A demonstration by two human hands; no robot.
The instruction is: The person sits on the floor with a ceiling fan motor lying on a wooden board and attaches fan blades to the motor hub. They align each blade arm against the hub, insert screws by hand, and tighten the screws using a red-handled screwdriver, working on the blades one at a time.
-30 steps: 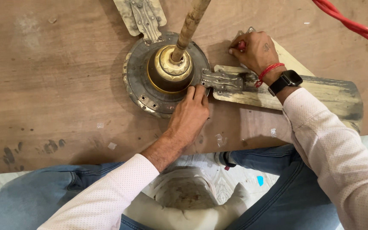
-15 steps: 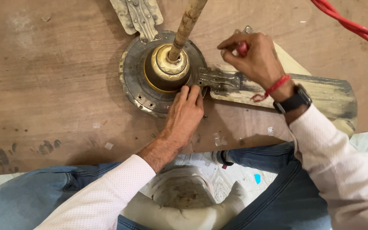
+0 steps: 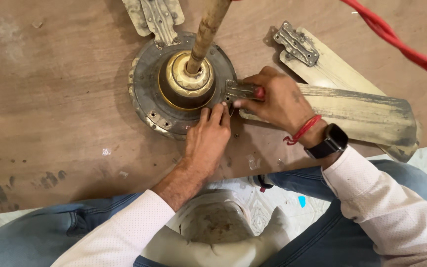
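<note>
A dirty ceiling fan motor (image 3: 147, 86) with a brass-coloured centre cap (image 3: 186, 84) and a rusty down rod (image 3: 204, 32) lies on a brown wooden board (image 3: 50, 99). My left hand (image 3: 208, 136) rests on the motor's near rim, fingertips by the metal blade bracket (image 3: 238, 90). My right hand (image 3: 277, 101) presses down on that bracket and grips a small red-handled tool (image 3: 259, 92), mostly hidden by the fingers. The grimy cream fan blade (image 3: 362, 113) attached to the bracket extends right under my right wrist.
A second blade with its bracket (image 3: 300, 44) lies behind the first. Another bracket (image 3: 156, 17) sticks out from the motor's far side. A red twisted cable (image 3: 396, 42) crosses the top right. A cream cup-shaped cover (image 3: 213, 227) sits between my knees.
My right hand has come down and left from the far blade onto the bracket beside the motor. My left hand has stayed on the motor's rim.
</note>
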